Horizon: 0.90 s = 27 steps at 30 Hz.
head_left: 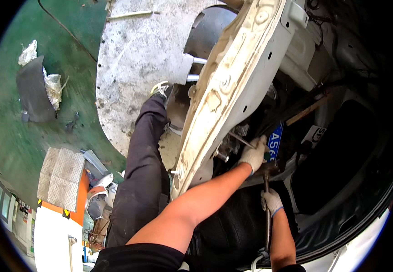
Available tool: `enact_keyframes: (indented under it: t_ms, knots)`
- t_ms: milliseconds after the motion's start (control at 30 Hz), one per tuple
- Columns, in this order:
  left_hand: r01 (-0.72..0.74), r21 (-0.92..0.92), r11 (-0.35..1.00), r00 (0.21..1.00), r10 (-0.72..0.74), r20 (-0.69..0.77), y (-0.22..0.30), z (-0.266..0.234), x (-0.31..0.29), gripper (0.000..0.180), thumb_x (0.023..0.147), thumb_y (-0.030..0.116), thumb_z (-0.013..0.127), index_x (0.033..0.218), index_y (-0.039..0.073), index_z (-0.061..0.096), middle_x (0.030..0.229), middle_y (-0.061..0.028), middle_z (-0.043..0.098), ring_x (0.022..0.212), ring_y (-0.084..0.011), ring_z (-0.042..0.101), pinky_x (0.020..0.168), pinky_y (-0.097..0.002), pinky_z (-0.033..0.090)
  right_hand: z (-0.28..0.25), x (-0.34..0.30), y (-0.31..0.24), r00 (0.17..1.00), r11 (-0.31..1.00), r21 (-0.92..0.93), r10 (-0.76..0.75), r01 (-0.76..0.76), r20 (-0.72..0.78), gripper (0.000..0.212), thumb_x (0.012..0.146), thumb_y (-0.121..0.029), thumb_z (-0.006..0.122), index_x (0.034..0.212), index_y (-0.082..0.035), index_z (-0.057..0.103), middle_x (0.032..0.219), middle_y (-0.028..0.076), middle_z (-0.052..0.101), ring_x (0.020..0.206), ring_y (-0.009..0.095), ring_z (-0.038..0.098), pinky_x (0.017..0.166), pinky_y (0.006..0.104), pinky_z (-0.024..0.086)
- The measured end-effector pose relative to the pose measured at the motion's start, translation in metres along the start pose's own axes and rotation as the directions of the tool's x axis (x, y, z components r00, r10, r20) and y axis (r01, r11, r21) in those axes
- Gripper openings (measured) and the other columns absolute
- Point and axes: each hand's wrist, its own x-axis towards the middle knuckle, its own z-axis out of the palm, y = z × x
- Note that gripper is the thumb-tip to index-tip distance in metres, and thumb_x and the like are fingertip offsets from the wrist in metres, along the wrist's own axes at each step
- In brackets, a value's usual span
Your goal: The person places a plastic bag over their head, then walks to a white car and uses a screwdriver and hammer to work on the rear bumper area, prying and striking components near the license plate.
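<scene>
My left hand [253, 156], in a white work glove, is closed around a thin metal rod tool [241, 139]. The rod's tip points up and left at the inner side of the pale car body panel [237, 77], and a bit of green shows at the hand's far side. I cannot make out the tool's exact kind. My gloved right hand [272, 201] grips the long handle of a hammer [267, 226]. Its dark head [272, 168] is just below and right of my left hand. Whether it touches the rod tool is hidden.
Behind my hands are a blue plate [274, 141] and dark car interior lining [337, 158]. My leg [144, 154] stands over a large grey metal sheet [137, 59]. On the green floor lie a dark panel [35, 90] and plastic wrap; a white-orange cabinet [53, 231] stands lower left.
</scene>
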Motion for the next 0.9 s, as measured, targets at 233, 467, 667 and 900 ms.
enact_keyframes:
  t_ms: [233, 467, 667, 900]
  knots:
    - [-0.047, -0.16, 0.986, 0.994, 0.062, 0.091, 0.015, 0.012, 0.005, 0.054, 0.111, 0.051, 0.049, 0.124, 0.002, 0.065, 0.105, -0.0067, 0.071, 0.093, -0.0134, 0.067, 0.072, -0.0273, 0.063, -0.016, 0.006, 0.009, 0.996, 0.989, 0.142, 0.047, -0.036, -0.075, 0.009, 0.093, -0.01, 0.062, 0.099, -0.007, 0.056, 0.064, 0.004, 0.053, 0.042, 0.016, 0.048, 0.038, 0.0327, 0.04]
    - [-0.059, -0.197, 0.979, 0.994, 0.076, 0.084, 0.012, 0.012, 0.007, 0.054, 0.111, 0.053, 0.048, 0.115, 0.003, 0.068, 0.101, -0.0058, 0.069, 0.091, -0.0139, 0.066, 0.072, -0.0284, 0.062, -0.008, -0.032, -0.06, 0.959, 0.979, -0.112, -0.193, 0.173, -0.205, 0.008, 0.092, -0.007, 0.06, 0.098, -0.006, 0.054, 0.061, 0.003, 0.05, 0.041, 0.016, 0.047, 0.036, 0.0323, 0.04]
    - [0.005, -0.219, 0.976, 0.991, 0.024, 0.129, 0.025, 0.018, -0.004, 0.06, 0.112, 0.055, 0.044, 0.101, -0.001, 0.066, 0.104, -0.0108, 0.069, 0.091, -0.0179, 0.066, 0.076, -0.0305, 0.063, -0.028, -0.02, -0.026, 0.965, 0.987, 0.099, -0.102, 0.129, -0.242, 0.011, 0.092, -0.01, 0.059, 0.102, -0.005, 0.057, 0.061, 0.004, 0.051, 0.04, 0.016, 0.046, 0.036, 0.0324, 0.04]
    - [0.047, -0.226, 0.973, 0.901, 0.056, 0.431, 0.017, 0.02, -0.036, 0.07, 0.108, 0.065, 0.042, 0.084, 0.001, 0.056, 0.114, -0.0179, 0.07, 0.099, -0.0226, 0.066, 0.082, -0.0363, 0.064, 0.0, -0.053, -0.015, 0.999, 0.848, 0.529, 0.031, -0.008, -0.035, 0.015, 0.092, -0.009, 0.06, 0.106, -0.005, 0.057, 0.063, 0.002, 0.049, 0.04, 0.015, 0.045, 0.035, 0.0294, 0.038]
